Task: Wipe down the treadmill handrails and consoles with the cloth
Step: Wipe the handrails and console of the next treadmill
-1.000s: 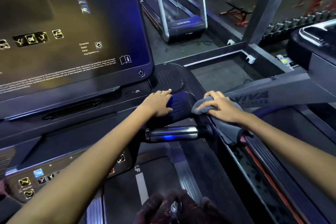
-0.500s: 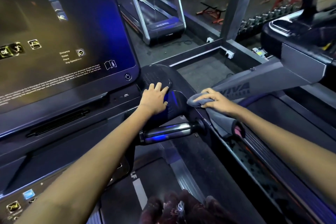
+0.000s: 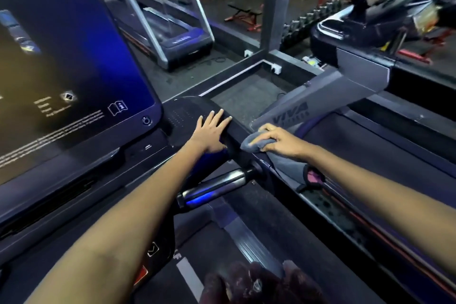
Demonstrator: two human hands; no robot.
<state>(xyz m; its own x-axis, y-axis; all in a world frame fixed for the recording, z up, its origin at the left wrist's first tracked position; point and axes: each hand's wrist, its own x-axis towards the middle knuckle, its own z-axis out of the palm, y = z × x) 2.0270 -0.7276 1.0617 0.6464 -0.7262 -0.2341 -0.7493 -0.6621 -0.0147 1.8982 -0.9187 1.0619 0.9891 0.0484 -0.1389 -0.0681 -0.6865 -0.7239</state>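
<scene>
My right hand (image 3: pixel 277 140) presses a grey cloth (image 3: pixel 288 168) onto the right handrail (image 3: pixel 237 136) of the treadmill, close to where the rail meets the console. The cloth's loose end, with a pink tag, hangs down the rail's outer side. My left hand (image 3: pixel 211 132) lies flat with fingers spread on the dark right corner of the console (image 3: pixel 182 111), holding nothing. The big dark console screen (image 3: pixel 61 76) fills the left. A chrome grip bar (image 3: pixel 214 187) sticks out below the hands.
A neighbouring treadmill's grey upright (image 3: pixel 328 96) and console (image 3: pixel 370 24) stand close on the right. The running belt (image 3: pixel 222 242) lies below. Further treadmills (image 3: pixel 177 32), a steel post (image 3: pixel 277 5) and weight racks are beyond.
My left hand slid forward along the console corner and flattened out. My right hand with the cloth moved slightly forward along the handrail. The view turned right.
</scene>
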